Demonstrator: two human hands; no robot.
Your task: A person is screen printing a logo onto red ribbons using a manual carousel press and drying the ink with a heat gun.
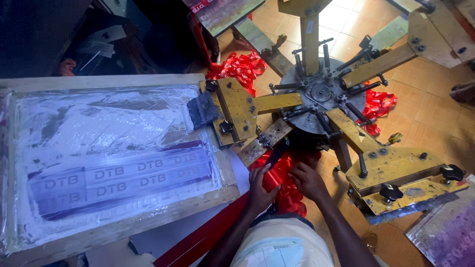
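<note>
1. A wooden-framed printing screen (106, 160) is seen filling the left half of the view, lying flat; its mesh is smeared with whitish and purple ink, with rows of pale lettering in a purple band toward the near side.
2. A yellow metal carousel press (319, 94) is found to the right of the screen, its arms spread outward from a round grey hub with springs. One arm is clamped to the screen's right edge; another arm with black knobs (391, 192) reaches to the near right.
3. A tiled floor (435, 113) of orange-brown colour is seen beneath the press.
4. A loose heap of red ribbon (284, 190) is located at near centre, just below the hub. A long red strip of it is run toward the near left under the screen's corner.
5. Further bunches of red ribbon are noted on the floor: one far centre (240, 66), one right of the hub (378, 106).
6. The left hand (261, 190) is closed narrowly on the red ribbon, fingers pinched into the heap.
7. The right hand (308, 180) is laid on the same heap just beside the left, fingers curled around the ribbon.
</note>
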